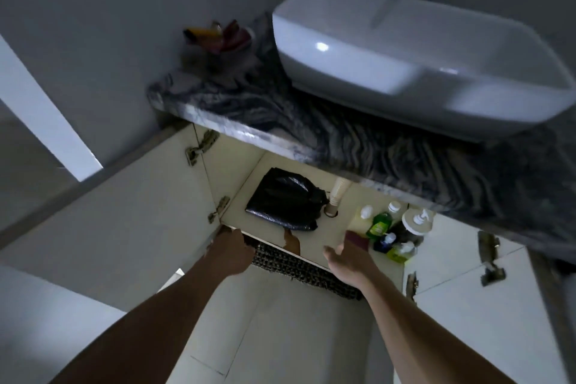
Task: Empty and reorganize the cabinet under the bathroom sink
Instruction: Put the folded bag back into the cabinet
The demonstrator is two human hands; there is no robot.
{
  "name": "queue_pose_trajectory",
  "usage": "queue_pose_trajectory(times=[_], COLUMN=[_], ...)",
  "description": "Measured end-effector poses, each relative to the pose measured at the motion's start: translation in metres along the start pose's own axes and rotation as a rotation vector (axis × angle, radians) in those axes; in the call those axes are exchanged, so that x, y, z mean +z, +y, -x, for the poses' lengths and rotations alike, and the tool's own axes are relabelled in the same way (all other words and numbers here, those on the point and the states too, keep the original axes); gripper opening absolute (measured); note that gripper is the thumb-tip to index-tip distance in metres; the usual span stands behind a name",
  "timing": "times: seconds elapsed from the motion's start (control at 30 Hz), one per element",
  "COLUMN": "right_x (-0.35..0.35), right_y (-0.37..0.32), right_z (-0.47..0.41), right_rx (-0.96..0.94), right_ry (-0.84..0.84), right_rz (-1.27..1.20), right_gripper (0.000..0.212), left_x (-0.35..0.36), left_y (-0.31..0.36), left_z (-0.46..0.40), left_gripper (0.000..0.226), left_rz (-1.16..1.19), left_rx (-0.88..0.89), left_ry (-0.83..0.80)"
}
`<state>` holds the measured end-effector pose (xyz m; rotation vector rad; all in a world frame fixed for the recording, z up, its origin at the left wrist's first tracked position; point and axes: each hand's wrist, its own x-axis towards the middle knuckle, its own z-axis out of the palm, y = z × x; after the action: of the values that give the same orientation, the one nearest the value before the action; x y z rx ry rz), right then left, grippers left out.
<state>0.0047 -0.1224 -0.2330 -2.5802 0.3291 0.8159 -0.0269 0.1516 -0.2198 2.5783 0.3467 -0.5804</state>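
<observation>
Barely begun, my left hand and right hand reach empty and open toward the cabinet, black bag and bottles inside.

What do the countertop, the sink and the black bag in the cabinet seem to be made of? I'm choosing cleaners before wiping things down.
The countertop looks like polished stone, perhaps marble or granite: dark grey with wavy pale veins and a glossy edge. The sink looks like glazed white ceramic, smooth with a bright highlight. The black bag looks like thin plastic film, crinkled and shiny.
</observation>
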Motion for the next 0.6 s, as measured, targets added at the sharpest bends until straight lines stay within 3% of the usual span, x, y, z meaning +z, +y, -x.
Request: queue_pose_trajectory(times=[0.27,0.43,0.5,0.6], right_x=[-0.079,-0.100,-0.096,-0.085], right_y=[-0.073,-0.143,-0.178,-0.223], right_z=[0.104,0.125,0.129,0.131], right_rx=[-0.141,-0.315,-0.384,-0.443], right_ry=[0.008,-0.003,-0.029,-0.075], right_rz=[0.259,0.289,0.346,0.400], right_gripper=[0.070,0.068,0.069,0.072], left_x=[-0.084,-0.137,-0.153,-0.174], left_y=[0.004,-0.019,-0.041,-0.065], left_z=[0.087,0.112,0.112,0.107], left_gripper=[0.053,0.048,0.046,0.062], left_rz=[-0.088,-0.206,-0.243,-0.349], left_rx=[-0.122,-0.186,-0.149,-0.162], left_ry=[0.022,0.124,0.266,0.291])
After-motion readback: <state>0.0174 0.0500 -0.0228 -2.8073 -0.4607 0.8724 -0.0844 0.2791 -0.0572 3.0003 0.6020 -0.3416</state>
